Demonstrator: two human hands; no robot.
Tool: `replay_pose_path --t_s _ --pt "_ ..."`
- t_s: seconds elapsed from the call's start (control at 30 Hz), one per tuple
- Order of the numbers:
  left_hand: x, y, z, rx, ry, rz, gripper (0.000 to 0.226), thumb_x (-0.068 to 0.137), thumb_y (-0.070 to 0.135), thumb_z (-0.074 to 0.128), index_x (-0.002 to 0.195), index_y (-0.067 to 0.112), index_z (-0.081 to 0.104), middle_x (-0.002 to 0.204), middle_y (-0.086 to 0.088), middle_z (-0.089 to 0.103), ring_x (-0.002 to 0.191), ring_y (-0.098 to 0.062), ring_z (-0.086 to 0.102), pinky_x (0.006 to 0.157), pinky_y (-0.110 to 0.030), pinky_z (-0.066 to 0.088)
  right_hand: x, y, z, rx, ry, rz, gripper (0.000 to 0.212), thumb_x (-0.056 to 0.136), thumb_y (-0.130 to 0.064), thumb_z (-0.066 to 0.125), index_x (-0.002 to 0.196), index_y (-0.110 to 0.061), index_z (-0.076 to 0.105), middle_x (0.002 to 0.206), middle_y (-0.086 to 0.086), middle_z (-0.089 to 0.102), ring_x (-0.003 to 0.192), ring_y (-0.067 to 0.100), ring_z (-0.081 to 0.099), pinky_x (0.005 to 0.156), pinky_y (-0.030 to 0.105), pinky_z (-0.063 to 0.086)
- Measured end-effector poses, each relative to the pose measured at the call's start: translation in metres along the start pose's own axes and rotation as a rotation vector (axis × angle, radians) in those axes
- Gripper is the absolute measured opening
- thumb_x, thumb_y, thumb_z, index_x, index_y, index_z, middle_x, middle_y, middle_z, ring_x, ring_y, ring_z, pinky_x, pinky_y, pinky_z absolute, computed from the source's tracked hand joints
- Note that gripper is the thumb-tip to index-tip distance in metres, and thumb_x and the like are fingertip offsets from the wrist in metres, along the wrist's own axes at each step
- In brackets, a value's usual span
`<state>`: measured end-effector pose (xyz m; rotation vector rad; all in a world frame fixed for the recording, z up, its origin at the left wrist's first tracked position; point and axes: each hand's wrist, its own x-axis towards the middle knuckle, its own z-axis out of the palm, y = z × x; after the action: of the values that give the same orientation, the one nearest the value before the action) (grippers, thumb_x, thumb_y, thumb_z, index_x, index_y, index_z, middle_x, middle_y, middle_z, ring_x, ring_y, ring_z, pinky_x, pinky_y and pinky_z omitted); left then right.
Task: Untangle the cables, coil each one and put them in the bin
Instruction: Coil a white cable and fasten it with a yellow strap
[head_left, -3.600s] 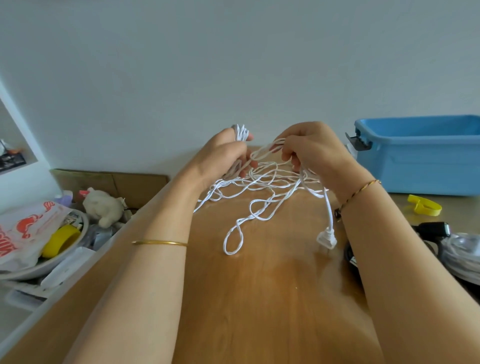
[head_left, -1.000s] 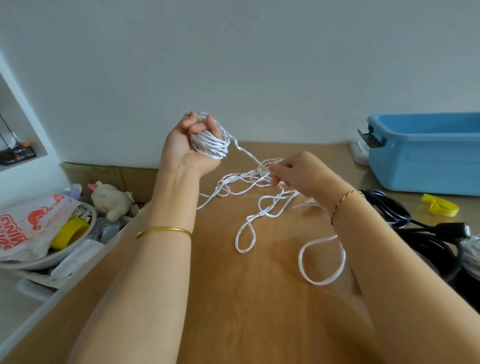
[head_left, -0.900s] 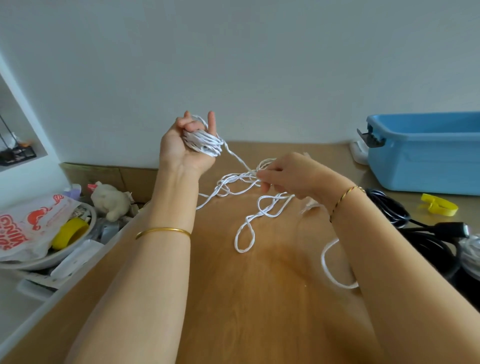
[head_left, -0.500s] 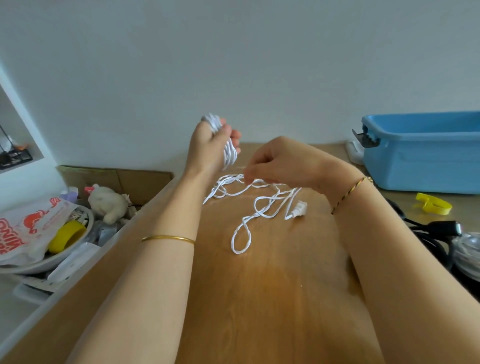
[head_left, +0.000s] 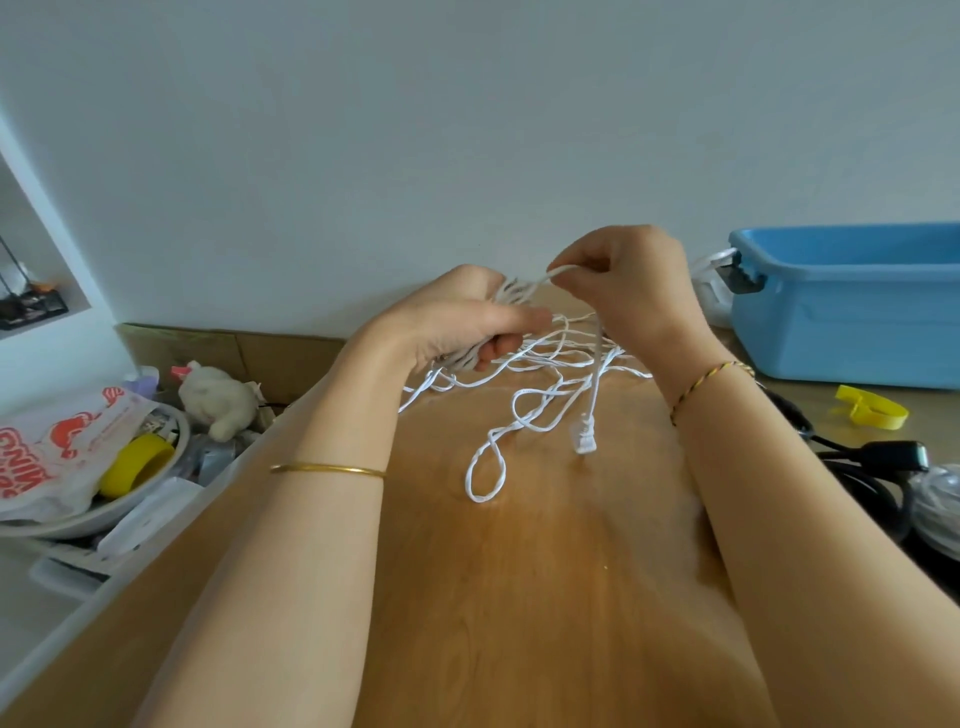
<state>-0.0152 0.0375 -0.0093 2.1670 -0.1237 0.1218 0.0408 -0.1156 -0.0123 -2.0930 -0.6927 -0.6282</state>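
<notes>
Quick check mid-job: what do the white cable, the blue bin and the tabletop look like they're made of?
White cable: thin, limp flex, probably in a matte plastic or rubbery jacket; it droops and loops freely. Blue bin: moulded plastic, smooth with a soft sheen and a rounded rim. Tabletop: wood or wood-look laminate, glossy; grain lines and a light reflection show.
</notes>
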Motion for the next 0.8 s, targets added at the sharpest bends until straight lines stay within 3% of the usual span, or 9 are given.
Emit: replay_pose_path --t_s 0.1,0.23,0.3,0.4,0.5,0.7,0.8 --pt "0.000 0.002 0.000 -0.169 -0.004 -0.060 0.026 0.098 0.021 0.049 0.083 0.004 0.061 0.046 0.004 0.043 0.040 -0.009 0.037 0.045 -0.023 0.036 -0.002 0.004 0.003 0.009 -0.016 0.027 0.014 0.084 -0.019 0.066 0.086 -0.008 0.074 0.082 0.008 0.070 0.078 0.019 0.061 0.071 0.031 0.045" --pt "0.003 -0.002 -0.010 -0.714 -0.048 -0.177 0.034 0.101 0.028 0.038 0.073 0.013 0.051 0.042 0.009 0.037 0.035 -0.004 0.033 0.042 -0.014 0.031 -0.005 0.011 0.014 -0.042 -0.112 0.053 0.020 0.084 -0.018 0.064 0.084 0.001 0.071 0.078 0.019 0.066 0.070 0.024 0.055 0.069 0.035 0.045" --pt "0.004 -0.006 -0.016 -0.998 -0.034 -0.199 0.035 0.100 0.031 0.037 0.070 0.016 0.046 0.040 0.009 0.036 0.034 -0.002 0.033 0.041 -0.012 0.031 -0.008 0.013 0.017 -0.051 -0.148 0.055 0.015 0.085 -0.011 0.060 0.086 -0.002 0.073 0.077 0.011 0.069 0.077 0.023 0.062 0.076 0.037 0.049" --pt "0.005 -0.012 -0.028 -1.357 0.065 -0.156 0.034 0.099 0.029 0.040 0.069 0.017 0.046 0.040 0.008 0.038 0.033 -0.003 0.036 0.041 -0.012 0.035 -0.010 0.020 0.016 -0.073 -0.150 0.097 0.018 0.087 -0.006 0.057 0.089 -0.009 0.074 0.060 -0.003 0.059 0.056 0.007 0.057 0.076 0.036 0.052" --pt "0.008 -0.018 -0.033 -1.639 0.159 -0.097 0.036 0.099 0.024 0.042 0.067 0.012 0.052 0.042 0.008 0.042 0.034 -0.006 0.039 0.043 -0.014 0.040 -0.010 0.023 0.017 -0.123 -0.179 0.126 0.019 0.087 -0.003 0.055 0.090 -0.009 0.073 0.061 -0.003 0.053 0.066 0.018 0.057 0.077 0.033 0.052" --pt "0.009 -0.013 -0.031 -1.889 0.320 -0.005 0.017 0.094 0.005 0.044 0.081 0.002 0.054 0.046 0.000 0.053 0.041 -0.010 0.051 0.051 -0.024 0.050 -0.011 0.016 0.022 -0.124 -0.172 0.132 0.031 0.086 0.001 0.049 0.098 -0.016 0.073 0.080 0.001 0.058 0.077 0.018 0.053 0.072 0.026 0.045" --pt "0.010 -0.013 -0.030 -2.026 0.366 0.044 0.026 0.103 0.015 0.036 0.087 -0.001 0.049 0.052 -0.007 0.058 0.048 -0.017 0.059 0.072 -0.029 0.050 -0.014 0.002 0.022 -0.028 -0.193 0.061 0.033 0.086 -0.004 0.047 0.097 -0.020 0.074 0.086 0.001 0.064 0.081 0.020 0.056 0.073 0.030 0.046"
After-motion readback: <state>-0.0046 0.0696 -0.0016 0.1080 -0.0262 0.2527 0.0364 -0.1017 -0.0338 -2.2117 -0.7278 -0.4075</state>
